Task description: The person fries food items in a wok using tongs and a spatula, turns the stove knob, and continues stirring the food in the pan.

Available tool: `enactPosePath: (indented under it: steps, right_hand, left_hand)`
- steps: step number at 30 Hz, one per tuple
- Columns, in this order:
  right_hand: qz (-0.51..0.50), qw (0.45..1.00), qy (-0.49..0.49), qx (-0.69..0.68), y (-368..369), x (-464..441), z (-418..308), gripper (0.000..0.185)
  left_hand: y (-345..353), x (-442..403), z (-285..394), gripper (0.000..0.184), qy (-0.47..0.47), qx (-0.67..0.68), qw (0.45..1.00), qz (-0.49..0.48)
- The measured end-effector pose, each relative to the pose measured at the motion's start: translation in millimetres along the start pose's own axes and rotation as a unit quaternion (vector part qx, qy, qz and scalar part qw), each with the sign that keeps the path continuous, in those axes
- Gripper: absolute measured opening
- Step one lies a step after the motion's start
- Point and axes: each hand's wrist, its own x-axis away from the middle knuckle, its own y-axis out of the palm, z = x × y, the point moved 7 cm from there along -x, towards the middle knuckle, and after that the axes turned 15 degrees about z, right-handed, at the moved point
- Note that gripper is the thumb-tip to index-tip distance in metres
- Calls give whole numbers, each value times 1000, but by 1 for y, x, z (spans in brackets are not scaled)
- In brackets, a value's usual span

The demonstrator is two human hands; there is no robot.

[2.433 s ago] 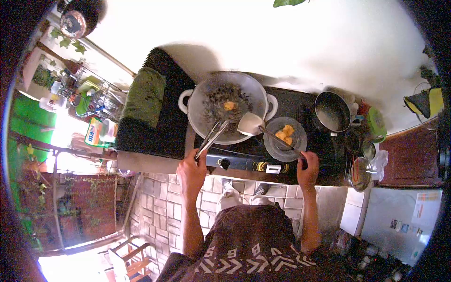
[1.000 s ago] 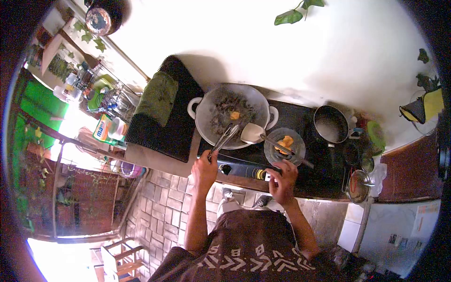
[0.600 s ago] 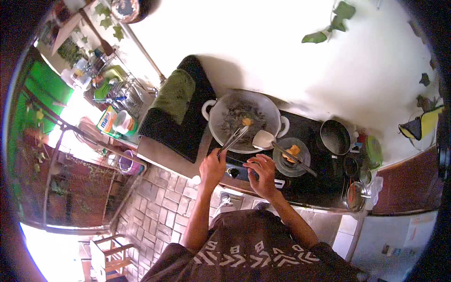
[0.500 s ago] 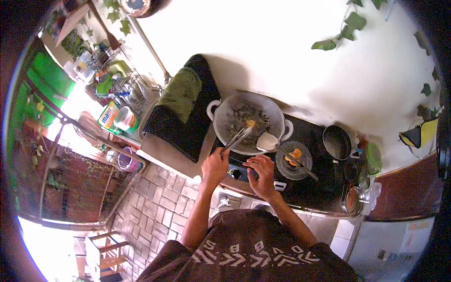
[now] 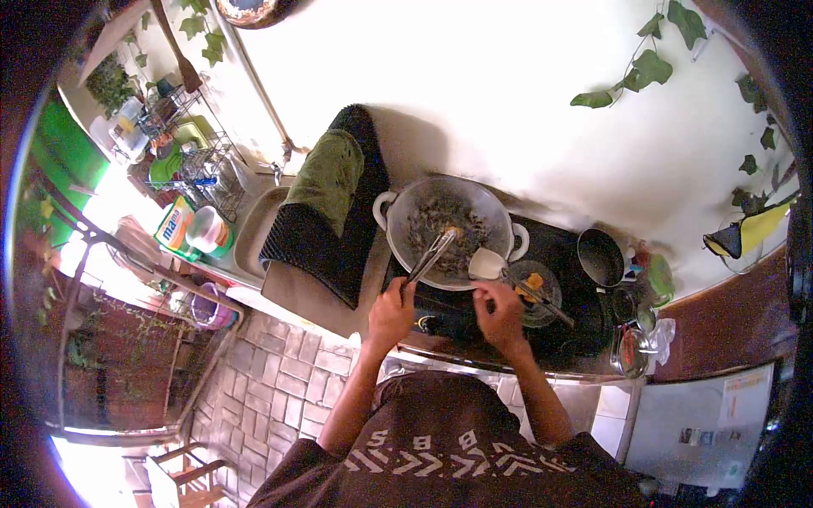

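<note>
My left hand (image 5: 392,315) is closed around metal tongs (image 5: 434,256). Their tips reach into a large two-handled wok (image 5: 408,200) and meet a small orange-brown piece of food (image 5: 453,231) there. Dark residue covers the wok's bottom. By the wok's near right rim, my right hand (image 5: 501,315) has its fingers curled together; whether anything is between them is hidden. Just above it lies a spatula (image 5: 486,264) with a pale head, resting at the wok's rim, its handle running across a glass plate (image 5: 543,321). Orange food (image 5: 533,283) sits on that plate.
A small dark pan (image 5: 600,257) stands right of the wok on the black stove. Left are a black ribbed mat with a green cloth (image 5: 328,179), a sink (image 5: 254,233), a dish rack (image 5: 212,173) and a green-white packet (image 5: 175,224). Jars (image 5: 631,351) stand at the right end.
My right hand has moved rightward toward the spatula, and its spread fingers have curled in. The tongs stay in the wok at the food piece. The camera view has shifted slightly.
</note>
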Motion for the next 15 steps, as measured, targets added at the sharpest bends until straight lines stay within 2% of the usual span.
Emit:
enactPosePath:
  steps: [1,4,6,7,9,12,15]
  right_hand:
    - [39,997,-45,40,-12,-2,10,13]
    - [32,992,-54,113,-46,0,35,19]
    - [30,957,-37,287,-62,11,55,27]
    - [34,956,-39,290,-69,17,60,27]
    - [-32,948,-12,315,-68,27,70,35]
    - [-76,931,27,355,-67,35,78,37]
    - [-42,926,-20,375,-68,41,80,41]
  left_hand:
    - [-4,-3,-1,36,11,2,1000,0]
    - [-1,-14,-25,36,32,-4,999,22]
    - [-3,-18,-29,36,47,11,998,28]
    - [-5,-20,-28,37,55,18,998,24]
    - [-9,-27,-26,37,70,28,997,22]
    - [-12,-34,-25,38,81,7,997,4]
    - [-14,-33,-28,39,54,-9,998,-40]
